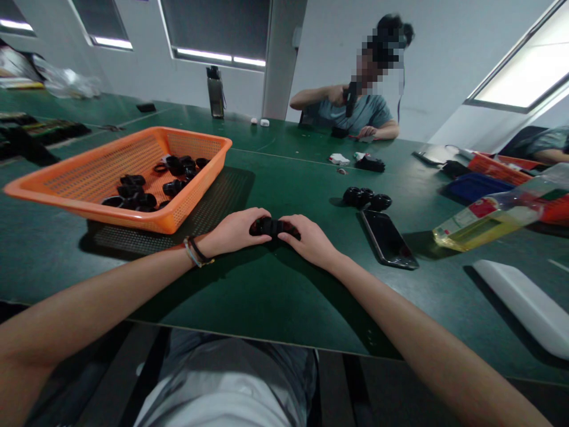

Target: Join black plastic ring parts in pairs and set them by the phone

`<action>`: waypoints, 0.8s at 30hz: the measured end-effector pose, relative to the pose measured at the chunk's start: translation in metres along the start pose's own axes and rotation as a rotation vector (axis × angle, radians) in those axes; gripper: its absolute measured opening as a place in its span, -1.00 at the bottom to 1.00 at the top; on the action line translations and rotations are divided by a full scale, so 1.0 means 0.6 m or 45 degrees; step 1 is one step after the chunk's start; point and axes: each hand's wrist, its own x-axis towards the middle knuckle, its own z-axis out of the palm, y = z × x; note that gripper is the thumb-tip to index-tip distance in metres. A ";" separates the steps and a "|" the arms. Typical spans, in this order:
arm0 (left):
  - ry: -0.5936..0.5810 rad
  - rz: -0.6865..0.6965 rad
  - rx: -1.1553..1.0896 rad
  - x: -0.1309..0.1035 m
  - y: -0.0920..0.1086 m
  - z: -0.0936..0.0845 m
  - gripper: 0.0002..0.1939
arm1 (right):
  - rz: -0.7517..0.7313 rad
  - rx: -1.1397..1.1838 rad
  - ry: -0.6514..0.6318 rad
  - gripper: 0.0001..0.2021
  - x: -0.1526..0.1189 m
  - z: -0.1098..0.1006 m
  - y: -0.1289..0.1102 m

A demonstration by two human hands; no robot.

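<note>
Low over the green table, my left hand (243,230) and my right hand (306,237) meet at a small black part (274,228). Both hands curl their fingers round its ends, thumbs toward me. The part is dark, with a hint of red near the fingers; its exact kind cannot be made out. Left of my hands, an orange perforated basket (195,204) holds several black, round, hollow pieces (136,196). To the right, a small group of similar black round pieces (367,197) lies on the table.
A phone (387,238) lies right of my hands, near a tilted bottle of yellow liquid (484,222) and a white oblong object (522,305). A dark drink bottle (216,92) stands at the back. Across the green table (267,296) sits a person (351,112) holding a black device.
</note>
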 end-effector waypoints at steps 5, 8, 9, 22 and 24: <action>0.005 -0.002 0.007 0.000 -0.001 0.000 -0.60 | -0.032 -0.031 -0.017 -0.73 -0.001 -0.004 -0.003; 0.006 0.003 0.012 -0.001 -0.001 0.000 -0.60 | -0.062 -0.024 -0.011 -0.69 -0.003 -0.003 -0.002; 0.005 0.007 0.013 -0.001 -0.001 0.000 -0.60 | -0.061 -0.012 -0.002 -0.68 -0.003 -0.002 -0.001; 0.001 0.005 0.014 -0.001 0.001 -0.001 -0.61 | 0.030 0.093 0.026 -0.73 -0.002 0.001 0.000; -0.001 0.001 0.015 -0.001 0.002 -0.002 -0.61 | 0.037 0.087 0.018 -0.73 -0.002 0.001 0.000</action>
